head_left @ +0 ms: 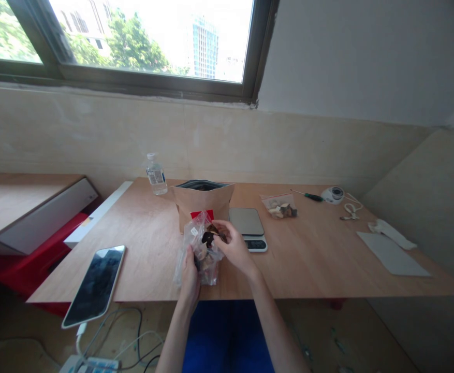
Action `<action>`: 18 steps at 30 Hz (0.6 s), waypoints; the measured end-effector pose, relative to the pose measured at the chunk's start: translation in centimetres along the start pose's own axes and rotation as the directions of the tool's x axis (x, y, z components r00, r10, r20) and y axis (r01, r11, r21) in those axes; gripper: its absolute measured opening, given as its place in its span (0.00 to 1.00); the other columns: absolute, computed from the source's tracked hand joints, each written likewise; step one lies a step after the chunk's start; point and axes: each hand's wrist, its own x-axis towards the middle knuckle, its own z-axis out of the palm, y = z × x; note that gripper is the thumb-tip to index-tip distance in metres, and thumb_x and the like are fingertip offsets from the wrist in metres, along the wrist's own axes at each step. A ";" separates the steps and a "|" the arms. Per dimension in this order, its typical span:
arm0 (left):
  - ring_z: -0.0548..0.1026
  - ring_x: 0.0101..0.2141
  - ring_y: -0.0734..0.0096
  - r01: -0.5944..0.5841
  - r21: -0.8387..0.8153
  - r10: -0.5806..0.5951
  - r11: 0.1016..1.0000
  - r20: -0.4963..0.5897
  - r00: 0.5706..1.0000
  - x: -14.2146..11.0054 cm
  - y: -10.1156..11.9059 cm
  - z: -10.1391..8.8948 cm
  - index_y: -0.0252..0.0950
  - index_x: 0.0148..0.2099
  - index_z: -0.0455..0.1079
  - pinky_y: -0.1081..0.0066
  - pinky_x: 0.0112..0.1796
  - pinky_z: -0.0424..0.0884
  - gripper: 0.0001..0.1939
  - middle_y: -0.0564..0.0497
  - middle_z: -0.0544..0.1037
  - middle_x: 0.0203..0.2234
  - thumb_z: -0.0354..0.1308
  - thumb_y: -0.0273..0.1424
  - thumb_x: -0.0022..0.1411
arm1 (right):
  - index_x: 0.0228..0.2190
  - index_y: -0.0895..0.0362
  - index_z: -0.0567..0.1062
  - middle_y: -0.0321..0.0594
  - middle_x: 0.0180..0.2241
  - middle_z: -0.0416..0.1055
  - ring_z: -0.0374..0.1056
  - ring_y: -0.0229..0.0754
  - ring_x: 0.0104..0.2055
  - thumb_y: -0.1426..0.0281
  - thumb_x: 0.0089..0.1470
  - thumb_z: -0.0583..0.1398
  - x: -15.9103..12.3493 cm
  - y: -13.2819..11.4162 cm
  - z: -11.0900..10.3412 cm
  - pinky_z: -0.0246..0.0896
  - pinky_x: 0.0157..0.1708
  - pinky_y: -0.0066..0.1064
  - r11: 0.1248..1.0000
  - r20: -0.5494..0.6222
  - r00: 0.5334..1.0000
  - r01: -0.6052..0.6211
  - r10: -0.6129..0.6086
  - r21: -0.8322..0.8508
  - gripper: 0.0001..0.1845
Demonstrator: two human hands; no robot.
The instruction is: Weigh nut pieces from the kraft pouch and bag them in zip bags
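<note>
Plywood table [145, 269]: bottle label [156, 177] unreadable, hands [191, 274] [236, 248] gripping bag [203, 256].

A crumpled clear plastic bag [210, 267] hangs upright just behind the front edge of the worktop [149, 269], gripped low by the left hand [190, 274]. Pale and brown dried chunks fill it, and a dark glossy piece [208, 238] sits near its top, pinched by the right hand [234, 248].

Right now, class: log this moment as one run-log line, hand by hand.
left hand: grips clear plastic bag | right hand: pinches dark piece | nearby: digital kitchen scale
</note>
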 end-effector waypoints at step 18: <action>0.75 0.45 0.63 0.009 0.000 -0.009 1.000 0.036 0.999 0.0 0.0 -0.1 0.35 0.49 0.71 0.63 0.50 0.66 0.27 0.46 0.79 0.42 0.53 0.50 0.57 | 0.46 0.56 0.66 0.46 0.45 0.66 0.61 0.46 0.47 0.71 0.58 0.52 10.6 -7.9 1.4 0.56 0.49 0.39 0.656 -0.053 0.796 0.457 -0.603 -0.600 0.14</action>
